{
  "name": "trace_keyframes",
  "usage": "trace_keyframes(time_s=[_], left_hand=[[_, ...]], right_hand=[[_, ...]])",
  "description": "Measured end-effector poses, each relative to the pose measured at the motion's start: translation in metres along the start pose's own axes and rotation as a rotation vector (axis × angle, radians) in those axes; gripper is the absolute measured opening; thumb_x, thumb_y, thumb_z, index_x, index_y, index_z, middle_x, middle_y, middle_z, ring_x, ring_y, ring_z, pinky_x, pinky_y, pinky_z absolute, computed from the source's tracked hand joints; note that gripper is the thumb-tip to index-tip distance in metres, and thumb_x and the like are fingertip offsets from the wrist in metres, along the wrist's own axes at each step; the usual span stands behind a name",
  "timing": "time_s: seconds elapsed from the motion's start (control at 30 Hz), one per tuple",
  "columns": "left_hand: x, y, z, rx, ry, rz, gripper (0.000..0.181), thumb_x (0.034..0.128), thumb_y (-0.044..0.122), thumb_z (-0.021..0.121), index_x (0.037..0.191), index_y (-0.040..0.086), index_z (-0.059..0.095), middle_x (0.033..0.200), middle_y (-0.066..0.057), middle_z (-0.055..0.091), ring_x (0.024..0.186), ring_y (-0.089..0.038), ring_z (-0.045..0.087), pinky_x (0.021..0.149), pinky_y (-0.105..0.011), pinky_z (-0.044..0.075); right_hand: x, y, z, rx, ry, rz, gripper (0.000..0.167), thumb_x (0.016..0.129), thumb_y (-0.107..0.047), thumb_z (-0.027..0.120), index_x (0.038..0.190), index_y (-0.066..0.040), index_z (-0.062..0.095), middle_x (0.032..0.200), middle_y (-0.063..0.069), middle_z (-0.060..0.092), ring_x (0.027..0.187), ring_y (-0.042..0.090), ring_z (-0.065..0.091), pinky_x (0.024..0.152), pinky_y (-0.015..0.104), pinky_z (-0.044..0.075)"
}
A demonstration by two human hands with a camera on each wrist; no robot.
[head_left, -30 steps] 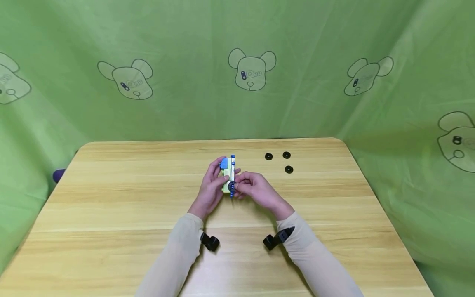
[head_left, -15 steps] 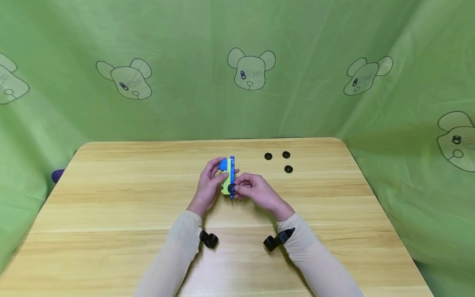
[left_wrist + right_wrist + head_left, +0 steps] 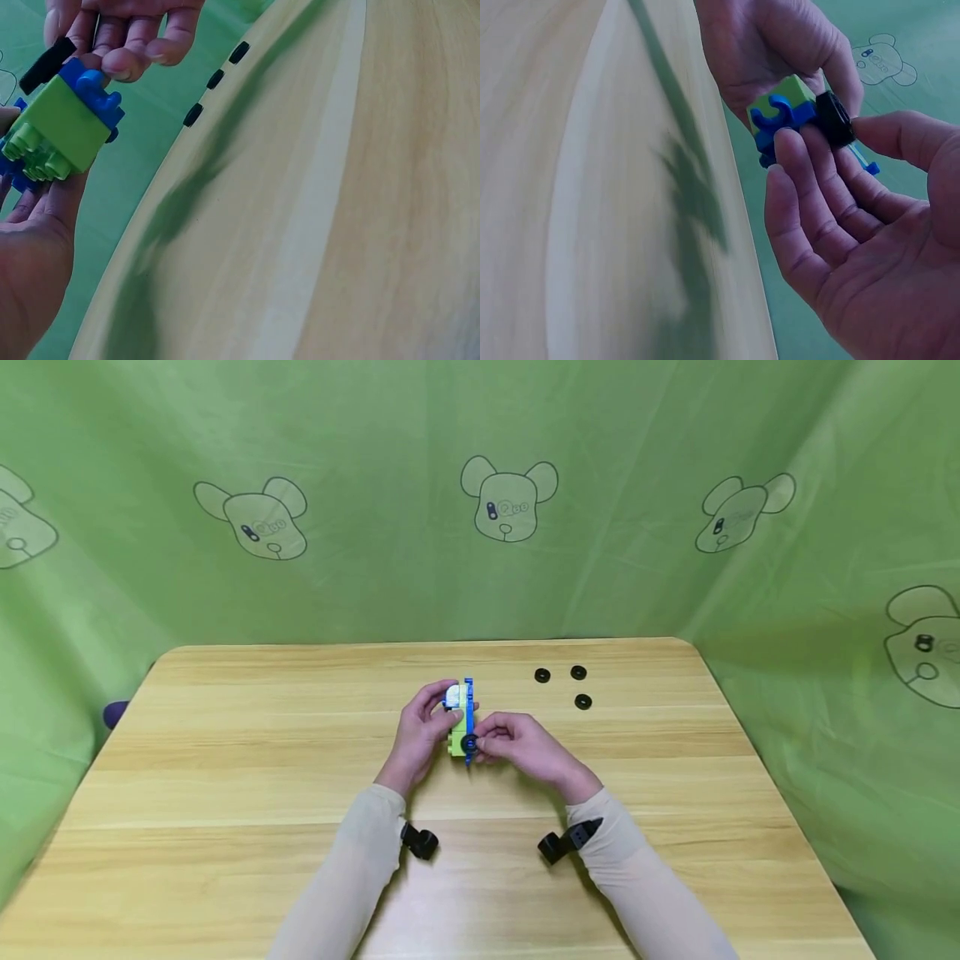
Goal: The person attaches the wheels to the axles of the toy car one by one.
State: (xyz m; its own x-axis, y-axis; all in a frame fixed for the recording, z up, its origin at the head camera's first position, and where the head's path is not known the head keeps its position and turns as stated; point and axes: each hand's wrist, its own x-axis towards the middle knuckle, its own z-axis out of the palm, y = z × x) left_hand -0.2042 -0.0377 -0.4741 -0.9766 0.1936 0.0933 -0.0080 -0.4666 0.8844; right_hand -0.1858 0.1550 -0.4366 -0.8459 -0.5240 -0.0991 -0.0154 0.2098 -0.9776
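A toy car of light-green and blue building blocks (image 3: 458, 742) is held up over the table between both hands. My left hand (image 3: 417, 737) grips it from the left, its thumb lying along the green blocks. On the car's right side, near its close end, sits a black tyre (image 3: 832, 118). My right hand (image 3: 529, 748) pinches at this tyre; in the right wrist view the thumb meets its outer face while the other fingers lie beneath the car's blue base (image 3: 799, 116). A blue hook (image 3: 96, 91) juts from the end of the base. The car's far side is hidden.
Three loose black tyres (image 3: 588, 702) lie on the wooden table (image 3: 660, 827) towards its back right. Behind and around the table hangs a green curtain (image 3: 375, 577) printed with bear heads. Something purple (image 3: 114, 714) shows past the left edge.
The car and the left hand have moved slightly towards the near side of the table. The right hand stays at the tyre, its wrist shifted a little to the right. The loose tyres have not moved.
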Motion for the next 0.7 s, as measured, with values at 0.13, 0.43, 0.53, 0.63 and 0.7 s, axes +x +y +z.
trace_keyframes(time_s=[0.13,0.43,0.53,0.63,0.7], left_hand=[[0.0,-0.001,0.0,-0.013,0.004,-0.016,0.051,0.0883,-0.016,0.056,0.137,-0.007,0.044,0.139,-0.028,0.043,0.115,-0.044,0.057,0.089,-0.039,0.054],[-0.001,0.0,-0.002,-0.025,0.026,-0.044,0.05,0.0868,-0.018,0.057,0.135,-0.005,0.047,0.134,-0.023,0.047,0.112,-0.041,0.06,0.089,-0.047,0.053],[-0.001,0.001,-0.002,-0.027,0.038,-0.047,0.051,0.0862,-0.019,0.056,0.134,-0.005,0.047,0.135,-0.024,0.047,0.109,-0.04,0.062,0.088,-0.045,0.054],[-0.002,0.002,-0.003,-0.022,0.055,-0.056,0.051,0.0856,-0.019,0.057,0.134,-0.004,0.048,0.134,-0.023,0.048,0.106,-0.035,0.064,0.09,-0.046,0.053],[-0.001,0.002,-0.003,-0.019,0.065,-0.064,0.051,0.0854,-0.018,0.058,0.133,-0.004,0.049,0.133,-0.022,0.049,0.105,-0.034,0.065,0.093,-0.048,0.051]], right_hand=[[-0.003,0.0,-0.006,-0.028,0.016,0.002,0.026,0.096,-0.008,0.061,0.115,0.009,0.06,0.098,0.016,0.068,0.096,0.043,0.063,0.089,0.052,0.052],[-0.012,0.0,-0.037,-0.208,0.122,-0.02,0.032,0.091,-0.012,0.069,0.114,0.008,0.06,0.1,0.012,0.065,0.094,0.028,0.061,0.085,0.037,0.052],[-0.018,0.001,-0.049,-0.266,0.16,-0.034,0.028,0.09,-0.009,0.07,0.112,0.006,0.062,0.098,0.011,0.065,0.092,0.026,0.06,0.083,0.035,0.052],[-0.023,0.002,-0.06,-0.305,0.195,-0.034,0.026,0.089,-0.007,0.071,0.111,0.004,0.063,0.098,0.01,0.066,0.092,0.025,0.061,0.082,0.035,0.053],[-0.027,0.004,-0.068,-0.337,0.222,-0.03,0.024,0.089,-0.006,0.071,0.111,0.002,0.063,0.099,0.01,0.066,0.092,0.025,0.061,0.083,0.036,0.052]])
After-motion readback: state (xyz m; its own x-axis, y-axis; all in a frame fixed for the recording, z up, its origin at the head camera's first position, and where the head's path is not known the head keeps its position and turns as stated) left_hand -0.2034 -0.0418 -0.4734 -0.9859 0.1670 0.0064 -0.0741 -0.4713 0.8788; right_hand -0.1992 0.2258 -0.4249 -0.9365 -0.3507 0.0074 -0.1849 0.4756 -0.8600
